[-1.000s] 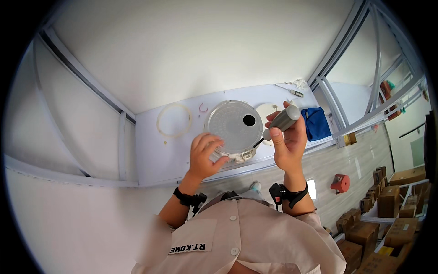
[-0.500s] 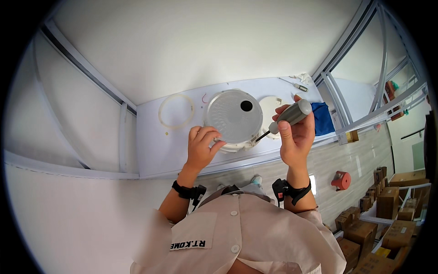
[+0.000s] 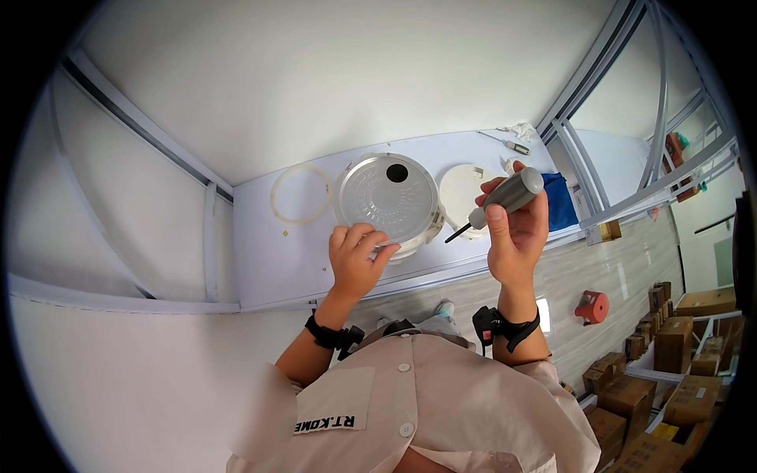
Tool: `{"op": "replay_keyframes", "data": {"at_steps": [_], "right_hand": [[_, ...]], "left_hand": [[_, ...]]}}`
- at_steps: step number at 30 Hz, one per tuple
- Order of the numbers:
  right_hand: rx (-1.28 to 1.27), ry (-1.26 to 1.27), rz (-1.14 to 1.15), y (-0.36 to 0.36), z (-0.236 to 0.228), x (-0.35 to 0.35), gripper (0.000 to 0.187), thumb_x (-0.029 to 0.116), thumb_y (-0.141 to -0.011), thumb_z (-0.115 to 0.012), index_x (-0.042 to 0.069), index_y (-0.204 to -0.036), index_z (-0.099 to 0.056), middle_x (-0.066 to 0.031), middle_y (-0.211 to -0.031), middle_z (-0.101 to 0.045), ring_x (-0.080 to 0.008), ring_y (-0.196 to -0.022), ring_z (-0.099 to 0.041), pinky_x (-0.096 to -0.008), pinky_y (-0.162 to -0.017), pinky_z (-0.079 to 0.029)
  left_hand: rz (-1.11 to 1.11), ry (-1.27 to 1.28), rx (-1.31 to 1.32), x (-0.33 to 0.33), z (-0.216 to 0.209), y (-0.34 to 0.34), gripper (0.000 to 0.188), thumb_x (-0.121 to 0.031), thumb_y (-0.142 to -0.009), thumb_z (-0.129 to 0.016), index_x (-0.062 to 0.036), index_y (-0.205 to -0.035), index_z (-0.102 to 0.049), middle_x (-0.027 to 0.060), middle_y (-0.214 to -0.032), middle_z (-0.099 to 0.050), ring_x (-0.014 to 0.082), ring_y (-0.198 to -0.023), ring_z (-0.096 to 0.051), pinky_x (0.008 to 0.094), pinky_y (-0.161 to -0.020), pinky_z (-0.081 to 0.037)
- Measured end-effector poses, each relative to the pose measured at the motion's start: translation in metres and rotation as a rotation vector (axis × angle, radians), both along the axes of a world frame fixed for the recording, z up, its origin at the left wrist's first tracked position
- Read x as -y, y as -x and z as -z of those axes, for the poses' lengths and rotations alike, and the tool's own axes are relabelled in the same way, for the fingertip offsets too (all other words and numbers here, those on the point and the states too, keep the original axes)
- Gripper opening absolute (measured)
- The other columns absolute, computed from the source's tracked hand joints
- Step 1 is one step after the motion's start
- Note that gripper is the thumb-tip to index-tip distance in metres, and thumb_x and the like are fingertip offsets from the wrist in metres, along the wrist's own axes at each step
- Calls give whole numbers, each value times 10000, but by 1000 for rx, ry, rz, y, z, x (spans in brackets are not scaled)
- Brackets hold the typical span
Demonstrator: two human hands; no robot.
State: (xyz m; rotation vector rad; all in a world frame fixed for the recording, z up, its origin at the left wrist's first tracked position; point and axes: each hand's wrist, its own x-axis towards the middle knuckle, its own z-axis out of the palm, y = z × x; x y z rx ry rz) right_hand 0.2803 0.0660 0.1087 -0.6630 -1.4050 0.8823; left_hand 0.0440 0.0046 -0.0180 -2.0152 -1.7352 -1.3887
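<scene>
A round white housing with a dimpled silvery metal face (image 3: pixel 386 206) and a round black spot near its far edge stands on the white table. Its near rim is gripped between the thumb and curled fingers of my left hand (image 3: pixel 357 260). My right hand (image 3: pixel 516 236) is closed round the thick grey handle of a screwdriver (image 3: pixel 511 195), held above the table's near edge. The dark shaft points down and left, its tip a little apart from the housing's right side. Beyond the screwdriver lies a round white cover (image 3: pixel 460 189), partly hidden by that hand.
A pale yellow ring (image 3: pixel 276 205) lies flat on the left of the table (image 3: pixel 260 260). A second screwdriver (image 3: pixel 516 147) lies at the back right, beside crumpled white material (image 3: pixel 520 132). Blue cloth (image 3: pixel 558 203) sits near the right end. Metal frame posts (image 3: pixel 587 173) stand alongside.
The housing has shifted left and turned counter-clockwise under my left hand, carrying the black spot leftward. The screwdriver's tip has come away from its rim, and my right hand has moved slightly right.
</scene>
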Motion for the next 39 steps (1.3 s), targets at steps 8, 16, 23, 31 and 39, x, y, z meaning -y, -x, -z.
{"op": "replay_keyframes", "data": {"at_steps": [8, 16, 23, 31, 39], "right_hand": [[-2, -8, -1, 0, 0, -6, 642, 183, -983, -759, -44, -1497, -449, -137, -1168, -683, -180, -1033, -689, -308, -900, -565], [-13, 1, 1, -2, -2, -9, 641, 194, -983, -761, -43, -1492, -453, -143, -1133, -692, -181, -1024, -686, -319, -883, -571], [-39, -15, 0, -22, -6, -23, 630, 205, -995, -740, -38, -1493, -441, -139, -1117, -687, -183, -999, -683, -329, -878, -572], [-69, -14, -34, -70, 3, -58, 608, 186, -990, -725, -28, -1485, -445, -126, -1105, -668, -188, -1020, -669, -342, -861, -577], [-73, -23, -181, -164, 6, -137, 614, 196, -974, -746, -34, -1465, -459, -134, -1103, -674, -193, -966, -676, -345, -853, -569]], "left_hand": [[-25, 19, 56, 3, -8, -10, 264, -228, -688, -956, -136, -841, -762, -16, -936, -665, 234, -873, -526, 353, -718, -466], [-55, 92, 74, 6, -19, -27, 231, -264, -681, -963, -166, -764, -771, -40, -840, -653, 208, -794, -517, 351, -706, -434], [-101, 152, -31, 5, -46, -37, 218, -284, -700, -948, -173, -782, -779, -51, -837, -681, 193, -771, -537, 364, -748, -407], [169, 126, 78, -19, -66, -69, 195, -97, -765, -890, -61, -923, -780, 50, -839, -701, 224, -730, -644, 332, -622, -510], [124, 181, 137, -86, -58, -171, 138, -68, -844, -824, -53, -969, -767, 68, -826, -699, 244, -711, -653, 345, -614, -517]]}}
